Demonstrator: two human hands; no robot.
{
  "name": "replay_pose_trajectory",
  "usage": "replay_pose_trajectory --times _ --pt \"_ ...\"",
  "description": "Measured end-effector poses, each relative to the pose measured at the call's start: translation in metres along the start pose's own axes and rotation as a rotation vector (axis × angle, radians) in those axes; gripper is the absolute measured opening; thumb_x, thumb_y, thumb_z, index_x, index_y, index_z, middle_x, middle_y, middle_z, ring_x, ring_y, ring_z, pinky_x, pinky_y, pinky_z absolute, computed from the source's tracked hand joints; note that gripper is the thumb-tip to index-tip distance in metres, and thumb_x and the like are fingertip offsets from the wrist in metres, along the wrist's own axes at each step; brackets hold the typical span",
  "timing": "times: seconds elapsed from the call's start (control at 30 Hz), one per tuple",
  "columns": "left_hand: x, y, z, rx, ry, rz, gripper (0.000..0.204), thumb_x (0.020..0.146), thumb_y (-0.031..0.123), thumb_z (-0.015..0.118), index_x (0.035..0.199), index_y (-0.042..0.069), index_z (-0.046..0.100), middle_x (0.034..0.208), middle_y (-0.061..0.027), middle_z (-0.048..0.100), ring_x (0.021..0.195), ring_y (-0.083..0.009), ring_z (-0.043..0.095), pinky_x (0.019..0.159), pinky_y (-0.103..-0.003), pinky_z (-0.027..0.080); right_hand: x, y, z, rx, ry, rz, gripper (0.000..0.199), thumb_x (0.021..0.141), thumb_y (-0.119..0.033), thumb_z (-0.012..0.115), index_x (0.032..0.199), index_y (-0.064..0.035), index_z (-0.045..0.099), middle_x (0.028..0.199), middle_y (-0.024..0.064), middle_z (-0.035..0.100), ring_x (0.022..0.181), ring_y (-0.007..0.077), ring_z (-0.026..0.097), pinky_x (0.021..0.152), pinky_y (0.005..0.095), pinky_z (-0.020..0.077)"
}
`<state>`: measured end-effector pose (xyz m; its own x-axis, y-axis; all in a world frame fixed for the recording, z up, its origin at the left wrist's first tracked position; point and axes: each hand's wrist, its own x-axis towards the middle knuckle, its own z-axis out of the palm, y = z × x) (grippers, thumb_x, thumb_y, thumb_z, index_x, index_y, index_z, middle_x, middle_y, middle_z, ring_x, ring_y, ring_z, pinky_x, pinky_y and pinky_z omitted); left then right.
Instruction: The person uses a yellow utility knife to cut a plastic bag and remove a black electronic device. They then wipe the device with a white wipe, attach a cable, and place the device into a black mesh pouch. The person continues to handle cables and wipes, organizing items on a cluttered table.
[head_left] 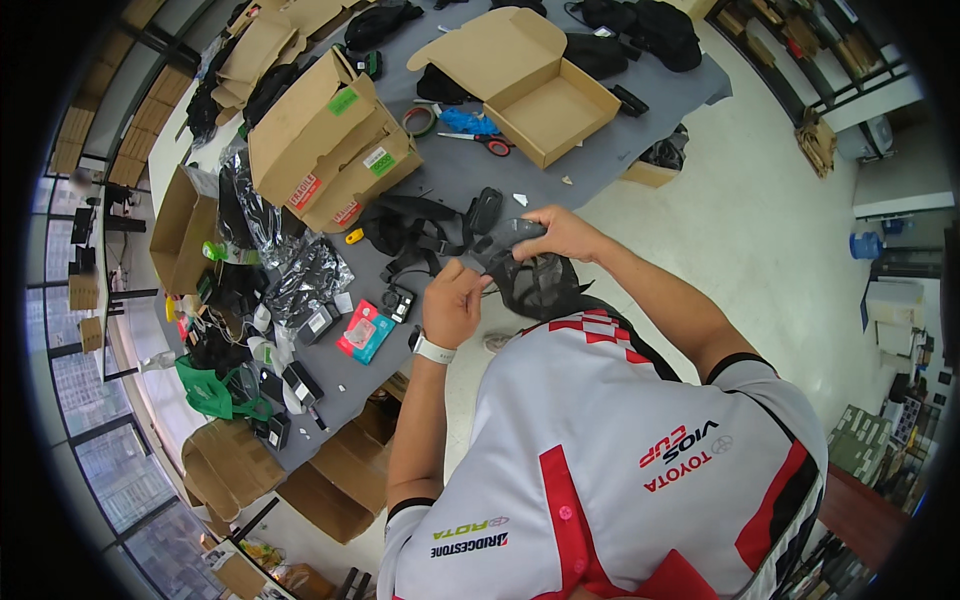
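My left hand (pixel 453 303), below a white wristband, is closed with its fingertips pinching the near end of a dark grey strap piece (pixel 497 243). The far end of this piece is gripped by my right hand (pixel 562 234), thumb on top and fingers curled beneath. Black mesh fabric (pixel 543 284) hangs under my right hand, close to my shirt; whether it is joined to the strap is unclear. Just beyond my hands, a tangle of black straps with buckles (pixel 415 232) lies at the table's edge, along with a black rounded case (pixel 485 207).
Two stacked cardboard boxes (pixel 325 150) stand at left on the grey table (pixel 560 185). An open cardboard box (pixel 555 110), red-handled scissors (pixel 495 146) and a tape roll (pixel 419 121) lie farther back. Clear plastic wrap (pixel 310 275), a red-and-blue packet (pixel 366 332) and a green bag (pixel 212 390) sit nearer left.
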<state>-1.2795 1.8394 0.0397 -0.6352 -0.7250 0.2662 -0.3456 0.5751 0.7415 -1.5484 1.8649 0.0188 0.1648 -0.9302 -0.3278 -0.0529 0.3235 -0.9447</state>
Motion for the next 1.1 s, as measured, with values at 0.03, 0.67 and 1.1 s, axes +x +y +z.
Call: replay_pose_trajectory --times 0.03,0.67,1.1 --pt "0.000 0.002 0.005 0.055 0.015 0.050 0.015 0.091 0.004 0.074 0.084 0.001 0.061 0.077 -0.0126 0.049 0.067 -0.0310 0.054 0.057 -0.040 0.042 -0.001 0.007 0.001 0.150 0.031 0.069 0.033 0.087 -0.025 0.088 0.111 -0.0056 0.078 0.087 0.0041 0.077 0.077 0.0113 0.066 0.077 0.0298 0.0537" --pt "-0.049 -0.007 0.013 -0.228 0.000 -0.201 0.018 0.096 0.013 0.074 0.086 0.002 0.065 0.076 -0.0059 0.051 0.068 -0.0204 0.052 0.056 -0.037 0.041 0.003 -0.010 0.014 -0.523 -0.120 -0.169 0.043 0.076 -0.019 0.095 0.108 -0.0010 0.072 0.082 0.0076 0.075 0.077 0.0128 0.067 0.074 0.0324 0.0535" --pt "-0.058 0.005 -0.015 0.463 -0.247 0.456 0.010 0.087 0.011 0.069 0.094 0.005 0.071 0.089 -0.0046 0.053 0.085 -0.0224 0.058 0.066 -0.036 0.053 0.011 0.035 0.044 -0.823 0.283 -0.222 0.046 0.091 -0.046 0.080 0.104 -0.0021 0.078 0.089 0.0141 0.075 0.077 0.0354 0.065 0.081 0.0380 0.0546"
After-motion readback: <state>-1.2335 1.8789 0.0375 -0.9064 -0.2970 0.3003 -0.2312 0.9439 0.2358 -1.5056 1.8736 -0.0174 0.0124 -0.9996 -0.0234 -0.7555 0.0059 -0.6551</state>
